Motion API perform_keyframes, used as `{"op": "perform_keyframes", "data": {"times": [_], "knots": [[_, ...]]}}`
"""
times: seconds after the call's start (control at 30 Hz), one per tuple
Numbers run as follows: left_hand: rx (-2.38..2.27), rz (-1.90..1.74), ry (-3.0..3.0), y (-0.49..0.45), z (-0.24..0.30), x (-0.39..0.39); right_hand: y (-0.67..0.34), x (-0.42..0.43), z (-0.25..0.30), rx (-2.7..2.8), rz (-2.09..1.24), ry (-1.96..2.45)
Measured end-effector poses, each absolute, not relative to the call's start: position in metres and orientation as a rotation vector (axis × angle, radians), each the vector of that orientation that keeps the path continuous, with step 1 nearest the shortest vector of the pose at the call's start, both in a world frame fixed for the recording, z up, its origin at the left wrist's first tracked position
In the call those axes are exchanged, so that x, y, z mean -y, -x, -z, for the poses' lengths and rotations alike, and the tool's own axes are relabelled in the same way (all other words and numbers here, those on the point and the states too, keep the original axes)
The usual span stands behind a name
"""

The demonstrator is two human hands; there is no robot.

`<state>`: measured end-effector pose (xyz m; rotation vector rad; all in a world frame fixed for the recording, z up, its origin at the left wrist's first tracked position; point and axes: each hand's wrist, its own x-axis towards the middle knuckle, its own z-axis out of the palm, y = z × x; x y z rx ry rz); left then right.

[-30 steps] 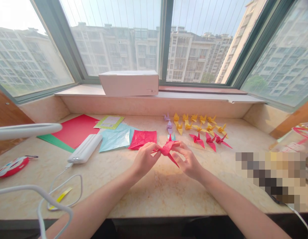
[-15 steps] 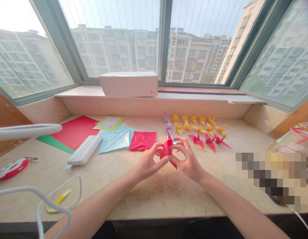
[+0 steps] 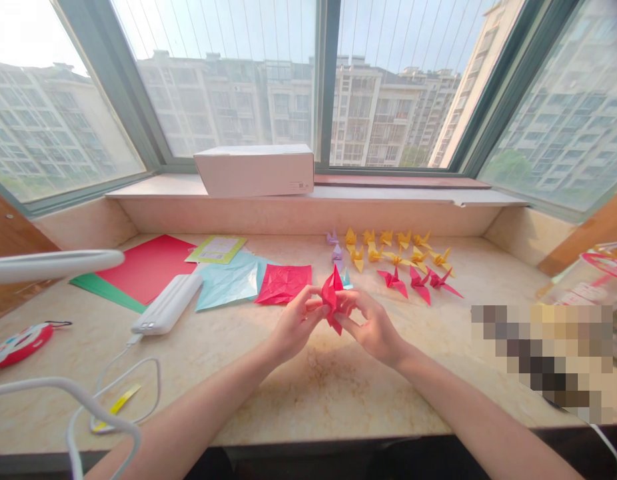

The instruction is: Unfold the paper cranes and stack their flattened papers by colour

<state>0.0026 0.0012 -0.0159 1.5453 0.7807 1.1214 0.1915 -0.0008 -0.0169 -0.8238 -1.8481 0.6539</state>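
A red origami crane (image 3: 332, 298) is held up above the counter between both hands. My left hand (image 3: 299, 325) pinches its left side between thumb and fingers. My right hand (image 3: 372, 325) grips its right side the same way. One pointed tip rises above the fingers and another points down below them. Behind the hands a small light-blue origami piece (image 3: 346, 279) is partly hidden. Several red paper cranes (image 3: 421, 284) stand to the right, with rows of yellow cranes (image 3: 376, 252) and two lilac cranes (image 3: 337, 253) farther back.
Left of the hands lie a creased red sheet (image 3: 284, 284), a creased light-blue sheet (image 3: 228, 283), red paper (image 3: 151, 263) and a white power bank (image 3: 167, 305) with a cable. A white box (image 3: 253, 172) sits on the sill. A clear container (image 3: 583, 287) stands at the right.
Both hands have turned the red crane, so its body now stands more upright and its lower tip points straighter down. My right fingers have shifted lower on it. The camera view moved slightly.
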Motion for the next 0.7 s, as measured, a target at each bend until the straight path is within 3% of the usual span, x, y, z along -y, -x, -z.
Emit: {"op": "perform_keyframes", "data": {"times": [0.5, 0.7], "knots": [[-0.759, -1.107, -1.492, -0.0034, 0.0141, -0.0040, -0.1959, -0.0028, 0.0229, 1.738, -0.679, 0.950], [-0.745, -1.198, -1.462, -0.0024, 0.0149, -0.0100, -0.1893, -0.0070, 0.0254, 1.441, -0.912, 0.894]]}}
